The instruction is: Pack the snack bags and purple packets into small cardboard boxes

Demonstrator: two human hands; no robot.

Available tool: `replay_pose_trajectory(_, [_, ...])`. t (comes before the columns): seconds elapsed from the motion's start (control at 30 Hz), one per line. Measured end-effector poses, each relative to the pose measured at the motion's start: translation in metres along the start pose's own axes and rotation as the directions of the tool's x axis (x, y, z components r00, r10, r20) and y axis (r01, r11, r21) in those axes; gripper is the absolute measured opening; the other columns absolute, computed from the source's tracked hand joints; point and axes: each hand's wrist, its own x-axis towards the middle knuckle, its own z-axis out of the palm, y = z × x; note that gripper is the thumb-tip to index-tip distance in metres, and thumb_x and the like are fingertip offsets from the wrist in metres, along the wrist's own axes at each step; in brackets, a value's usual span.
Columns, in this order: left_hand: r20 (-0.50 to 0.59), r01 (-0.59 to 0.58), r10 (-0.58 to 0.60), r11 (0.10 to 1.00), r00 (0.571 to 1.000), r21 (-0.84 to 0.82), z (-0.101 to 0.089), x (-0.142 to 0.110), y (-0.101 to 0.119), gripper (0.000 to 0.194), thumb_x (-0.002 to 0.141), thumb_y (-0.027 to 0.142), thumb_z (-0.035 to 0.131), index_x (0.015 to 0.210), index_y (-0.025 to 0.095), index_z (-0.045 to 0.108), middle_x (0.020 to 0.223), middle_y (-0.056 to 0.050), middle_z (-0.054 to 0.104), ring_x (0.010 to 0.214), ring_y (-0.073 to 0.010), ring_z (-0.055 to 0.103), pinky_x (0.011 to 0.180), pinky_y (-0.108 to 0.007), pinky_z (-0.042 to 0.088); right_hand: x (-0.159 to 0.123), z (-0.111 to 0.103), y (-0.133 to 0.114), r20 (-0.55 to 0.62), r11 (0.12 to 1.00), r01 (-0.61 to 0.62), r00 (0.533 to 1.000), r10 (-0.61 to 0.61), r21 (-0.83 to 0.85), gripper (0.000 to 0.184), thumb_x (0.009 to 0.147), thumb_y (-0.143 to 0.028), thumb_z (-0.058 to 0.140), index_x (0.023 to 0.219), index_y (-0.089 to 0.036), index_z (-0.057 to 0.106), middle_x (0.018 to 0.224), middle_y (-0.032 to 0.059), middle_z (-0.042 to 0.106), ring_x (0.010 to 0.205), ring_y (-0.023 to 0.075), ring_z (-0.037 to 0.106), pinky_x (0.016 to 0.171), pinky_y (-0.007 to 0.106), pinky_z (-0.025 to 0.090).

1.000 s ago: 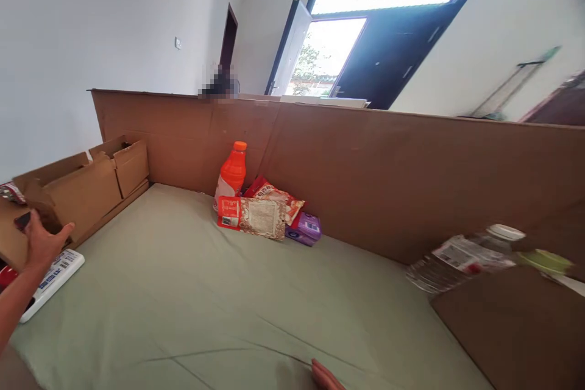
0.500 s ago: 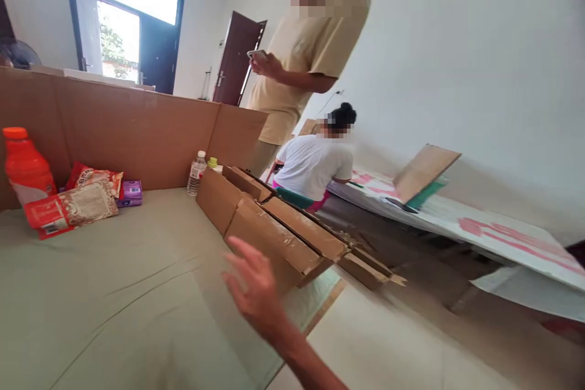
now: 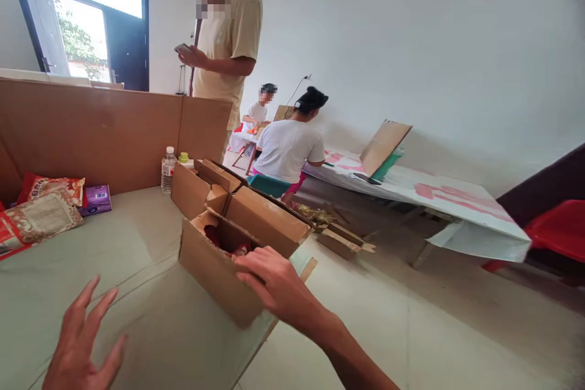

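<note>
My right hand [image 3: 274,283] has its fingers hooked over the near edge of an open cardboard box [image 3: 210,271] on the table's right side. Something red, partly hidden, lies inside that box. Over the table [image 3: 150,317] at lower left, my left hand [image 3: 82,341] is raised with its fingers spread, holding nothing. Right behind the gripped box stand more cardboard boxes [image 3: 269,216]. On the left lie a red-and-beige packet [image 3: 46,219] and a purple pack [image 3: 97,200].
A clear bottle [image 3: 168,170] stands by the upright cardboard panel [image 3: 114,134] along the table's back. Behind it a person [image 3: 223,42] holds a phone. Another person [image 3: 292,146] sits at a long white-covered table [image 3: 429,201]. A cardboard tray [image 3: 340,241] lies on the floor.
My view has swung to the right. My right hand, open before, now grips a box that sits nearer and apart from the others. My left hand has come into view.
</note>
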Motion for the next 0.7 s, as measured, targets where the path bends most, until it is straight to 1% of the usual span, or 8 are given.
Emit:
replay_pose_trajectory(0.07, [-0.012, -0.098, 0.098, 0.995, 0.995, -0.027, -0.007, 0.012, 0.034, 0.072, 0.088, 0.031, 0.061, 0.154, 0.038, 0.033, 0.158, -0.009, 0.039, 0.134, -0.0387, 0.050, 0.091, -0.054, 0.060, -0.013, -0.010, -0.024, 0.056, 0.987, 0.133, 0.989, -0.139, 0.093, 0.023, 0.098, -0.022, 0.048, 0.093, -0.020, 0.070, 0.079, 0.0062, 0.073, 0.077, 0.0196, 0.064, 0.074, 0.031, 0.046])
replay_pose_trajectory(0.13, [-0.004, -0.161, 0.161, 0.982, 0.987, -0.097, -0.013, 0.022, 0.060, 0.078, 0.088, 0.026, 0.060, 0.157, 0.032, 0.025, 0.159, -0.012, 0.036, 0.140, -0.0367, 0.045, 0.106, -0.057, 0.051, -0.021, -0.022, -0.042, 0.169, 0.957, 0.156, 0.965, -0.200, 0.246, 0.031, 0.103, -0.032, 0.044, 0.092, -0.020, 0.071, 0.077, 0.0048, 0.071, 0.077, 0.0185, 0.064, 0.071, 0.029, 0.047])
replay_pose_trajectory(0.2, [0.034, -0.192, 0.202, 0.963, 0.979, -0.187, -0.016, 0.029, 0.075, 0.076, 0.088, 0.019, 0.058, 0.157, 0.028, 0.026, 0.156, -0.013, 0.041, 0.142, -0.0328, 0.043, 0.110, -0.052, 0.048, -0.023, -0.034, -0.052, 0.282, 0.904, 0.093, 0.932, -0.226, 0.418, 0.043, 0.106, -0.043, 0.036, 0.098, -0.023, 0.073, 0.084, 0.0049, 0.074, 0.082, 0.0182, 0.067, 0.075, 0.028, 0.051])
replay_pose_trajectory(0.3, [0.051, -0.225, 0.252, 0.925, 0.966, -0.305, -0.018, 0.035, 0.082, 0.053, 0.087, 0.010, 0.056, 0.137, 0.027, 0.049, 0.125, -0.008, 0.066, 0.127, -0.0260, 0.058, 0.107, -0.044, 0.051, -0.013, -0.041, -0.051, 0.359, 0.862, -0.067, 0.924, -0.136, 0.502, 0.046, 0.106, -0.042, 0.031, 0.116, -0.027, 0.073, 0.110, 0.0048, 0.077, 0.103, 0.0202, 0.070, 0.092, 0.031, 0.054])
replay_pose_trajectory(0.37, [0.035, -0.240, 0.269, 0.904, 0.962, -0.353, -0.019, 0.037, 0.083, 0.038, 0.086, 0.006, 0.055, 0.118, 0.027, 0.057, 0.104, -0.003, 0.070, 0.112, -0.0219, 0.065, 0.103, -0.040, 0.053, -0.002, -0.039, -0.044, 0.394, 0.875, -0.105, 0.913, -0.104, 0.473, 0.037, 0.103, -0.035, 0.041, 0.126, -0.027, 0.069, 0.124, 0.0035, 0.073, 0.118, 0.0212, 0.066, 0.103, 0.034, 0.050])
replay_pose_trajectory(0.5, [0.045, -0.243, 0.282, 0.888, 0.958, -0.391, -0.022, 0.038, 0.085, 0.036, 0.084, 0.002, 0.052, 0.111, 0.024, 0.057, 0.098, -0.003, 0.069, 0.103, -0.0187, 0.065, 0.098, -0.036, 0.054, 0.026, -0.028, -0.034, 0.514, 0.940, 0.005, 0.836, -0.192, 0.342, 0.045, 0.090, -0.020, 0.059, 0.134, -0.027, 0.065, 0.136, 0.0033, 0.067, 0.123, 0.0223, 0.063, 0.104, 0.034, 0.049])
replay_pose_trajectory(0.6, [0.037, -0.273, 0.316, 0.869, 0.948, -0.413, -0.023, 0.034, 0.087, 0.035, 0.083, -0.002, 0.051, 0.106, 0.023, 0.057, 0.095, -0.003, 0.066, 0.099, -0.0180, 0.064, 0.100, -0.038, 0.052, 0.041, -0.012, -0.040, 0.594, 0.979, 0.110, 0.781, -0.193, 0.173, 0.051, 0.077, -0.019, 0.071, 0.127, -0.027, 0.069, 0.120, 0.0041, 0.074, 0.104, 0.0251, 0.071, 0.084, 0.031, 0.053])
replay_pose_trajectory(0.7, [0.018, -0.267, 0.300, 0.872, 0.954, -0.412, -0.024, 0.027, 0.089, 0.034, 0.082, -0.003, 0.048, 0.101, 0.023, 0.057, 0.091, -0.003, 0.064, 0.090, -0.0175, 0.061, 0.089, -0.035, 0.053, 0.047, 0.008, -0.053, 0.647, 0.971, 0.239, 0.743, -0.173, -0.014, 0.027, 0.074, -0.011, 0.068, 0.096, -0.024, 0.078, 0.087, 0.0043, 0.077, 0.075, 0.0223, 0.071, 0.060, 0.027, 0.043])
